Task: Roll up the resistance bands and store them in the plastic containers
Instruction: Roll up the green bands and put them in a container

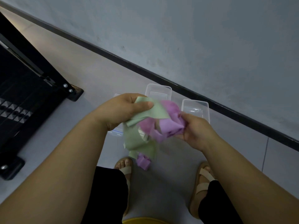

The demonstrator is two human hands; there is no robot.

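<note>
Head view.

- Left hand [123, 109]: fingers clenched on the green band [145, 110], which is pinched under the thumb.
- Right hand [195, 128]: fingers curled round the purple bands [169, 126].
- Bands: held as one tangled, unrolled bunch in the air between the hands, above the floor [72, 62].
- Far container [158, 92] and right container [195, 109]: set on the floor by the dark skirting. Both are lidless, and no band is seen inside.
- Progress, as judged: nothing rolled or stored. Separating, rolling and storing are all left.
</note>
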